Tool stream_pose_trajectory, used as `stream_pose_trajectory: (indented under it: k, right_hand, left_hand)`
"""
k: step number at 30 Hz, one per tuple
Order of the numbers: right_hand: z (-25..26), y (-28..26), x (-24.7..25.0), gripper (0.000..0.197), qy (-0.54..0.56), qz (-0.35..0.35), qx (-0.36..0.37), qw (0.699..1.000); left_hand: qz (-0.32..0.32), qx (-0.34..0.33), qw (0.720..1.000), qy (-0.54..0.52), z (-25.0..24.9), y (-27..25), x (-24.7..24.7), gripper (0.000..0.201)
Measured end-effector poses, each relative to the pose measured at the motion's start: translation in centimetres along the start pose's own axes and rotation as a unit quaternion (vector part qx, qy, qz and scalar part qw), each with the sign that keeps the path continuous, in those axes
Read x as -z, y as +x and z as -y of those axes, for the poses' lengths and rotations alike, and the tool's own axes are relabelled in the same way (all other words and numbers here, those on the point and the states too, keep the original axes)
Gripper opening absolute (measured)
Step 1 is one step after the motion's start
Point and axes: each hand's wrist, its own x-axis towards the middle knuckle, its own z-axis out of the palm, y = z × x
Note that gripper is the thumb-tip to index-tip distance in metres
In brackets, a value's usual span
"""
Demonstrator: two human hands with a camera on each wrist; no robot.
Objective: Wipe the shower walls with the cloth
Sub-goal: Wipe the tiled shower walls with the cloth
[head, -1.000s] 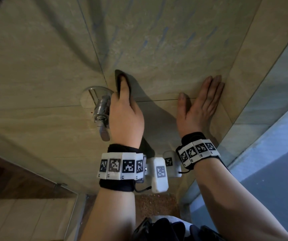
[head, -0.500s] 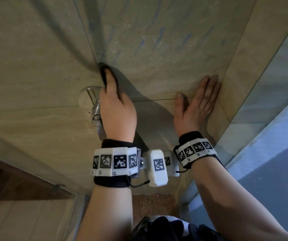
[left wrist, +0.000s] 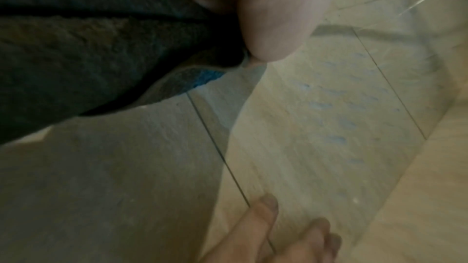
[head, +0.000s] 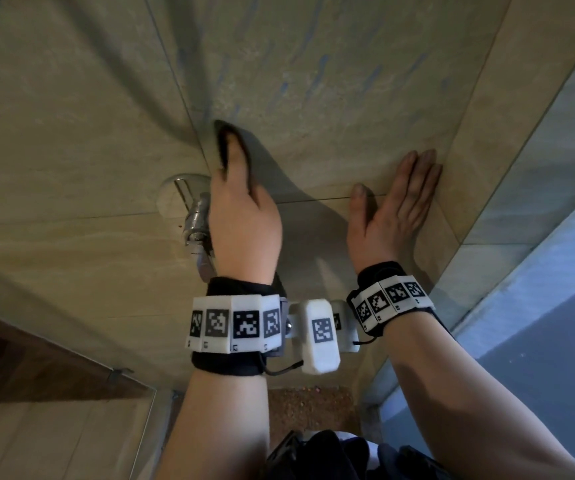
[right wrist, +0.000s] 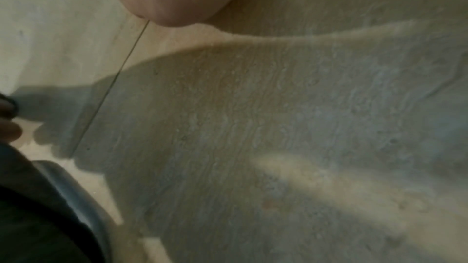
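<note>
Left hand (head: pixel 242 220) pressing the dark cloth (head: pixel 223 147) against the shower wall (head: pixel 348 98) just above the chrome valve (head: pixel 197 221), thumb pinching cloth folds only in the left wrist view. Right hand (head: pixel 393 213) flat on the wall right of the valve, 4 fingers straight together.

The wall (head: pixel 348 98) is beige stone tile, a bit rough and grainy, with a soft shine and thin dark lines between tiles. The cloth (left wrist: pixel 76 47) is dark, fuzzy towel stuff with a blue edge. The tap (head: pixel 197 220) is shiny silver metal. The wrist bands (head: pixel 237 323) are white hard plastic on black cloth.
</note>
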Motion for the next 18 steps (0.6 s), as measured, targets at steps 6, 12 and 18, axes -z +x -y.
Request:
stream_pose_trajectory:
  k: [6, 12, 18]
  right_hand:
    - [0.1, -0.1, 0.0, 0.067, -0.001, -0.002, -0.001, 1.0]
    - [0.0, 0.0, -0.1, 0.068, 0.003, 0.004, -0.006, 1.0]
    - [0.1, -0.1, 0.0, 0.069, -0.001, 0.005, -0.004, 1.0]
  left_hand:
    - [0.032, -0.024, 0.999, 0.038, 0.3, -0.7, -0.6, 0.057]
    - [-0.037, 0.043, 0.998, 0.015, 0.9, -0.1, 0.2, 0.062]
    - [-0.037, 0.049, 0.997, -0.04, 0.5, 0.8, -0.2, 0.062]
